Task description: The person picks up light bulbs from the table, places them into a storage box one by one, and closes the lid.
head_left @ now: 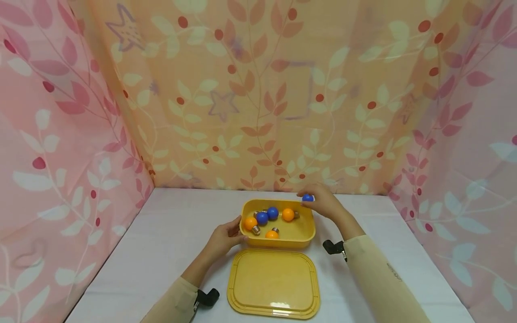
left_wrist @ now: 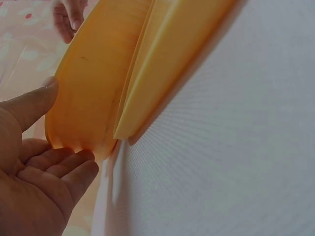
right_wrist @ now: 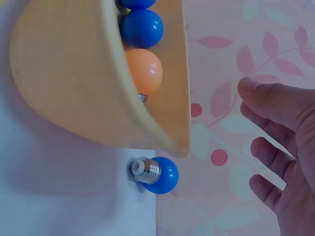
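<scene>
A yellow plastic box [head_left: 278, 242] holds several small light bulbs, among them an orange bulb [head_left: 288, 215] and a blue bulb [head_left: 272, 213]. At its left end my left hand [head_left: 226, 236] grips the wall, thumb on one side and fingers on another, as the left wrist view also shows. Beyond the box's back right corner, another blue bulb [right_wrist: 165, 175] lies on the table, its metal screw base [right_wrist: 146, 170] facing the right wrist camera. My right hand [head_left: 323, 202] is beside that bulb with loosely bent fingers, apart from it in the right wrist view.
A yellow lid [head_left: 273, 283] lies flat on the white table [head_left: 177, 224] in front of the box. Leaf-patterned curtains [head_left: 258, 89] enclose the back and both sides. Black camera mounts are strapped to both wrists over beige sleeves [head_left: 379, 273].
</scene>
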{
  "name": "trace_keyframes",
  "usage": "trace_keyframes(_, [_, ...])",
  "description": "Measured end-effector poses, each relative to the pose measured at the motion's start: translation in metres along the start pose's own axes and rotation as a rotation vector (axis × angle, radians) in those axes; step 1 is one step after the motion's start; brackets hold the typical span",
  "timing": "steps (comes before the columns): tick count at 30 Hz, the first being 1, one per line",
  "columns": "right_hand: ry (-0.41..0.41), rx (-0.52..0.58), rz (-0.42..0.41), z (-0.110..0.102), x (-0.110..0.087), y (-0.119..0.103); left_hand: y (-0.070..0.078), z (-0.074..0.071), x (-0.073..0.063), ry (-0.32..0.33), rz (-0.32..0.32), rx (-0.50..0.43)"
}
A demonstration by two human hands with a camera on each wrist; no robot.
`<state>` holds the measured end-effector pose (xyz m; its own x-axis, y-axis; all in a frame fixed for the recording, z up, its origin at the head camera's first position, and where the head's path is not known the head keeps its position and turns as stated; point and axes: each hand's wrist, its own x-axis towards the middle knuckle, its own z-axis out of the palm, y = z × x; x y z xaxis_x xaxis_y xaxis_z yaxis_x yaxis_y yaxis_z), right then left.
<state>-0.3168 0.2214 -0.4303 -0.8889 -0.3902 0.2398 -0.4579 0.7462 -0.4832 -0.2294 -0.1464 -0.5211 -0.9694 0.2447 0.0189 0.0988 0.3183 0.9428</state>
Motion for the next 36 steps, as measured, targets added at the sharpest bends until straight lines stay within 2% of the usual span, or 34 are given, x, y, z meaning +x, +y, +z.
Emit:
trace_keyframes(7, [0.139,0.088,0.043,0.008,-0.017,0.012,0.001,0.000,-0.001,-0.010,0.006,-0.003])
trace_keyframes(11, [0.195,0.124,0.097,0.012,-0.026,0.019,0.001,0.001,-0.001,-0.012,0.008,-0.006])
trace_keyframes(16, [0.251,0.137,0.116,0.017,-0.032,0.027,0.000,0.002,-0.001,-0.013,0.010,-0.008])
trace_keyframes(27, [0.282,0.124,0.194,0.024,-0.042,0.037,0.001,0.000,0.001,-0.007,0.009,-0.022])
trace_keyframes(36, [0.308,0.100,0.231,0.029,-0.043,0.054,0.001,0.002,0.002,0.002,0.006,-0.038])
